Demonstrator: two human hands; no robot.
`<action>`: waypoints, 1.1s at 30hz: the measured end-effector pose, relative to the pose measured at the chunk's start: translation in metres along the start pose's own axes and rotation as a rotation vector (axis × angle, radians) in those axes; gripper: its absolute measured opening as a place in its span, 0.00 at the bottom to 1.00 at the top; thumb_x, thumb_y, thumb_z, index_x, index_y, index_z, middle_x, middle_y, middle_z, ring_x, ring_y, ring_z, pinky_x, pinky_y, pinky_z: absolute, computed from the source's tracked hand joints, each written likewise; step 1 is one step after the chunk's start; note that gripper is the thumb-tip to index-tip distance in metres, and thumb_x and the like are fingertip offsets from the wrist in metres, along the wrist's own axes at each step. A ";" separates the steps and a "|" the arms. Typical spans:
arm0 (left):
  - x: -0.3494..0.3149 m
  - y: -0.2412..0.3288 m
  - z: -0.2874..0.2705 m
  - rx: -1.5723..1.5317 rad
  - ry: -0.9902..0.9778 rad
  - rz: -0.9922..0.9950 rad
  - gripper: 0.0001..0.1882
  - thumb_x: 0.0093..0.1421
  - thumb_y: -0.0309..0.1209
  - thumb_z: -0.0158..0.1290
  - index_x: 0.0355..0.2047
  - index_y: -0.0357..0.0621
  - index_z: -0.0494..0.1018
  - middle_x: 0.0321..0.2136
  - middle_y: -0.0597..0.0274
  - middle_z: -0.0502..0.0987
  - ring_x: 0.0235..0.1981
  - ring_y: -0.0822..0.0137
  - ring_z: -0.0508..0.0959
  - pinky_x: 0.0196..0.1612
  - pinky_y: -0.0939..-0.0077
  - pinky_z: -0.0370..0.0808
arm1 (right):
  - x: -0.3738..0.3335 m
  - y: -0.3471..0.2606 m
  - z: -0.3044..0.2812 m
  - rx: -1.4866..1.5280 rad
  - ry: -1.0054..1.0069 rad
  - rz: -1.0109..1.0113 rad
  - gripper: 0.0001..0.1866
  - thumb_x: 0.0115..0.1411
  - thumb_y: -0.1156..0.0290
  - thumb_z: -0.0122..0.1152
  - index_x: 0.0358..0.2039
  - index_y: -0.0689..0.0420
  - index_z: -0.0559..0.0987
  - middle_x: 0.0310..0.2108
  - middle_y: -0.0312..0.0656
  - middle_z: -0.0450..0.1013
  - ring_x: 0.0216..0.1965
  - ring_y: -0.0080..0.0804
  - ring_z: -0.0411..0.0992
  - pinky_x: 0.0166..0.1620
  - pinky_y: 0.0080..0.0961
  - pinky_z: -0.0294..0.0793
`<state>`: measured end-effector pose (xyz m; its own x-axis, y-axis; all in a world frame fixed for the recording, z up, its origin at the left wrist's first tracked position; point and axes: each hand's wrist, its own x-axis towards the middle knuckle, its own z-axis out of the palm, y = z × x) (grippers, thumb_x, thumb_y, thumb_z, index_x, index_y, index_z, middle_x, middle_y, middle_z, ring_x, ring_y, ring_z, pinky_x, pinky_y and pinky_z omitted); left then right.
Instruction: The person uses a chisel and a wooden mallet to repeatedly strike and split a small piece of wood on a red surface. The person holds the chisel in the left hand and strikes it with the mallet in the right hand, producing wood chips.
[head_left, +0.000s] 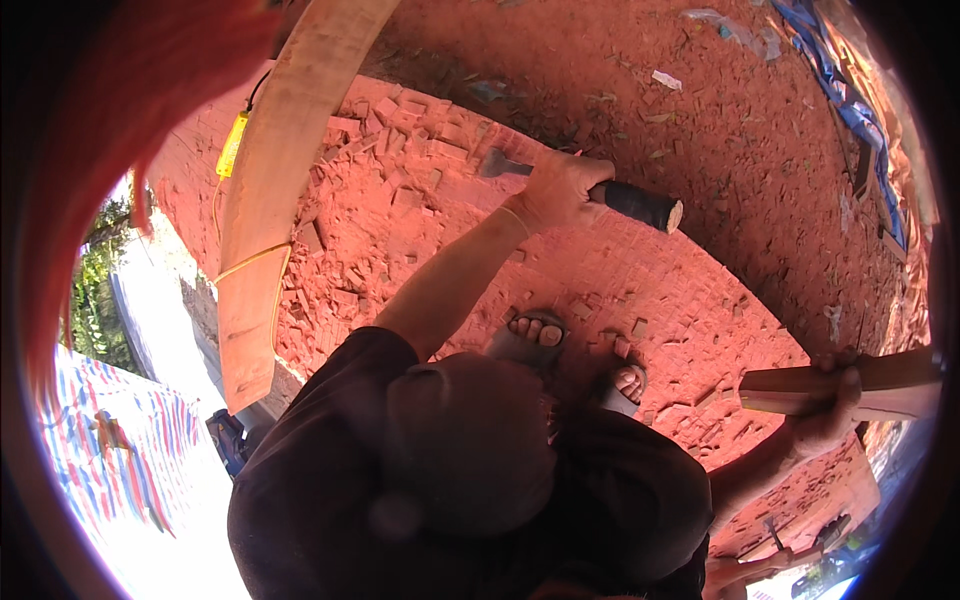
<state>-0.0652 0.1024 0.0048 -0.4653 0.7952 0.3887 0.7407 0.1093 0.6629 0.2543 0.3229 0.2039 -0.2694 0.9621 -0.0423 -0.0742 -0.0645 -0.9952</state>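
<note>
My left hand [562,190] is wrapped round a chisel [640,205]. Its flared metal blade points left, and its black-wrapped handle with a pale wooden end sticks out to the right. The chisel is over a red, chip-strewn wooden surface [560,265], in front of my sandalled feet. Off to the right, my right hand [835,410] grips a squared wooden block [800,388], its fingers curled over the top. The block's far end runs into the dark rim of the picture.
A long curved plank [285,140] with a yellow cord round it lies at left, beside a yellow tool [232,145]. Wood chips [400,165] litter the surface. Beyond its curved edge is reddish ground with scraps and a blue tarp [860,120]. Another person's arm [745,572] shows at lower right.
</note>
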 end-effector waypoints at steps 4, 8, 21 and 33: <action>0.003 -0.003 0.000 -0.035 -0.008 0.010 0.07 0.47 0.32 0.61 0.22 0.45 0.74 0.18 0.52 0.74 0.22 0.48 0.78 0.23 0.61 0.71 | 0.005 -0.038 0.061 0.157 0.084 -0.254 0.17 0.62 0.59 0.55 0.38 0.62 0.76 0.35 0.43 0.67 0.38 0.35 0.69 0.51 0.37 0.71; 0.002 -0.003 0.003 -0.039 -0.003 -0.013 0.07 0.44 0.31 0.59 0.21 0.46 0.72 0.18 0.53 0.74 0.22 0.48 0.78 0.24 0.59 0.71 | -0.072 0.059 0.117 -0.206 -0.173 0.235 0.14 0.52 0.72 0.65 0.37 0.61 0.73 0.28 0.38 0.72 0.31 0.28 0.71 0.37 0.30 0.74; -0.001 -0.010 0.008 0.025 -0.029 -0.018 0.08 0.42 0.30 0.59 0.20 0.47 0.70 0.18 0.54 0.75 0.22 0.48 0.79 0.24 0.57 0.73 | -0.052 0.037 0.087 0.331 0.126 0.122 0.12 0.58 0.68 0.64 0.37 0.62 0.74 0.29 0.41 0.74 0.30 0.31 0.73 0.38 0.29 0.74; -0.008 0.013 -0.007 -0.009 -0.040 0.212 0.05 0.43 0.25 0.57 0.22 0.47 0.73 0.20 0.56 0.75 0.22 0.50 0.79 0.24 0.58 0.73 | -0.106 0.104 0.010 -0.386 -0.224 0.493 0.10 0.51 0.74 0.67 0.31 0.62 0.75 0.21 0.40 0.75 0.20 0.27 0.73 0.25 0.24 0.72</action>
<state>-0.0557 0.0937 0.0146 -0.2801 0.8229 0.4943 0.8155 -0.0677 0.5748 0.2654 0.2111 0.1058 -0.3798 0.7632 -0.5227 0.4470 -0.3433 -0.8260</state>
